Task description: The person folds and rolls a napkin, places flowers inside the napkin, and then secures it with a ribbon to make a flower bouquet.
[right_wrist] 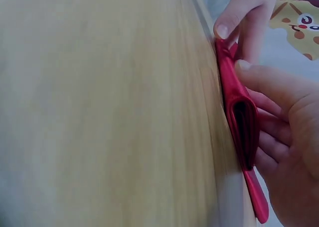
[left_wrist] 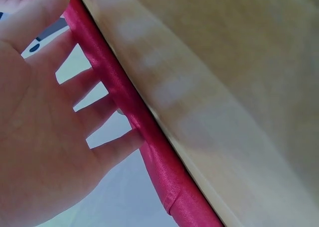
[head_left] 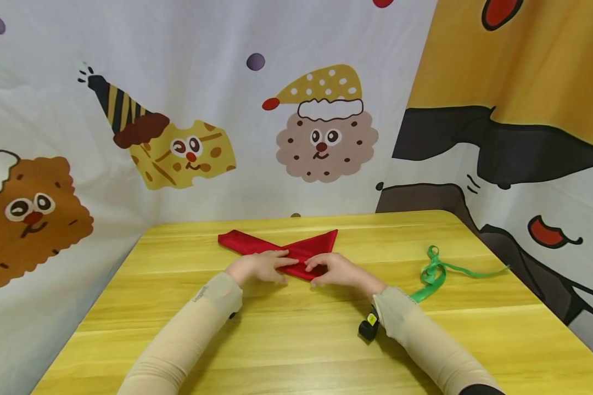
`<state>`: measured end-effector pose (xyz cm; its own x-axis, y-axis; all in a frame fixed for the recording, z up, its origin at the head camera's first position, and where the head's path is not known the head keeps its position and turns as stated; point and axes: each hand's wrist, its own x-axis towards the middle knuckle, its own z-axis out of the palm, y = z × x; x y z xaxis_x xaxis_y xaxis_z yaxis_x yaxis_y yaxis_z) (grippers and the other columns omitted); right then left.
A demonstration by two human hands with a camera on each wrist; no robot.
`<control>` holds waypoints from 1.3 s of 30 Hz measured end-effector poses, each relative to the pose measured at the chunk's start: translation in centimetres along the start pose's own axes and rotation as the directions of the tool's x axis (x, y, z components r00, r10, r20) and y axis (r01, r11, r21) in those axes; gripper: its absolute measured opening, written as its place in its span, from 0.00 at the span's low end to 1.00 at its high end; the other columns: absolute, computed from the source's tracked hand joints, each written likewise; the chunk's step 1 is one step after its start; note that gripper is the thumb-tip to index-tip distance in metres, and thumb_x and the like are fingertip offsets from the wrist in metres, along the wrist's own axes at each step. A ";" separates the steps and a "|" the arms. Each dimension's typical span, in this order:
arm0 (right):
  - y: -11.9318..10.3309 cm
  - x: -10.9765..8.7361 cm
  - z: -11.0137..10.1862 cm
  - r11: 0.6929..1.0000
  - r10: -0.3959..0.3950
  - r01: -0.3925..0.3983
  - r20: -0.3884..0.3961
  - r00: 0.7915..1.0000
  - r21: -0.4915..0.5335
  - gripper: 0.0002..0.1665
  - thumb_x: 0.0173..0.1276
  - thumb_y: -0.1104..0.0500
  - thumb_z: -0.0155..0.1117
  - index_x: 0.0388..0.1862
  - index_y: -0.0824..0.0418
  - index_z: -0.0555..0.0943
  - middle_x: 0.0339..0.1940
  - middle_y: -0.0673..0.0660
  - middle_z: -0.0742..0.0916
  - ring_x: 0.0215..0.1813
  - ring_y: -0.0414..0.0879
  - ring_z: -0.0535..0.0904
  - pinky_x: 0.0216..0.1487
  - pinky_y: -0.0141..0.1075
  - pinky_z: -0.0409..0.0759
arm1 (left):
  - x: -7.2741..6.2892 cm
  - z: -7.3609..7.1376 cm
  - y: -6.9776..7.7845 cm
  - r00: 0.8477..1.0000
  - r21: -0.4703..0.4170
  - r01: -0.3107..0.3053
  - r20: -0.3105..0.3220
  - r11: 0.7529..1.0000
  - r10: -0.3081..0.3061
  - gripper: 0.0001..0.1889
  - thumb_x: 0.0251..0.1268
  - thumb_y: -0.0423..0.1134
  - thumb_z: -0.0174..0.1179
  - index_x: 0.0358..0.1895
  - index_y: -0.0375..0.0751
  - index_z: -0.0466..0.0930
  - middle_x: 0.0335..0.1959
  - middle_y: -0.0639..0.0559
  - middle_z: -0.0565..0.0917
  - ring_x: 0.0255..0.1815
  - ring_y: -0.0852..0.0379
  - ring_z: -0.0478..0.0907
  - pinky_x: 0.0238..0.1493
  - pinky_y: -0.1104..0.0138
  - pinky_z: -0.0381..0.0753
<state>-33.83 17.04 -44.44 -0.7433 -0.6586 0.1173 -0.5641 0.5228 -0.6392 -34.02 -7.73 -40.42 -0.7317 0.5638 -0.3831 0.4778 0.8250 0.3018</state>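
Observation:
A red satin cloth [head_left: 316,245], folded into bands that cross in the middle, lies toward the far side of the table. My left hand [head_left: 263,267] rests on its middle with fingers stretched out. In the left wrist view those straight fingertips touch the folded red band. From the right, my right hand [head_left: 340,270] touches the cloth's near right part with slightly bent fingers. The right wrist view shows a looped, open-ended fold beside this hand [right_wrist: 294,132], its fingers on top and the thumb at the near edge. Some of the crossing is hidden beneath the hands.
A curled green ribbon [head_left: 432,274] lies on the right of the wooden table [head_left: 296,345], partly behind the right forearm. A black wrist camera [head_left: 368,327] hangs under the right cuff. Behind the table hangs a cartoon-printed curtain [head_left: 217,60].

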 end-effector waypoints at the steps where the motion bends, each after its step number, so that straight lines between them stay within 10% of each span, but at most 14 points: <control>1: 0.1 0.0 -0.1 1.000 0.005 -0.006 0.017 1.000 0.007 0.17 0.55 0.55 0.76 0.44 0.56 0.85 0.57 0.54 0.83 0.61 0.49 0.75 0.59 0.44 0.72 | 0.0 0.0 -0.1 1.000 -0.003 0.001 -0.002 1.000 -0.001 0.33 0.68 0.54 0.57 0.75 0.63 0.58 0.78 0.52 0.51 0.76 0.44 0.46 0.67 0.39 0.50; 39: 0.0 -0.2 0.1 0.999 0.013 -0.010 0.064 0.998 -0.045 0.22 0.57 0.61 0.75 0.52 0.59 0.85 0.59 0.53 0.82 0.64 0.50 0.74 0.56 0.38 0.74 | -0.3 -0.2 -1.7 0.996 -0.064 -0.088 -0.012 0.994 0.087 0.31 0.69 0.49 0.57 0.74 0.54 0.63 0.77 0.48 0.53 0.76 0.46 0.47 0.71 0.47 0.49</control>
<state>-33.65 17.13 -44.54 -0.7263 -0.6848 0.0601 -0.5720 0.5535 -0.6054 -34.73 -9.31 -40.68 -0.6932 0.6331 -0.3445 0.5081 0.7683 0.3894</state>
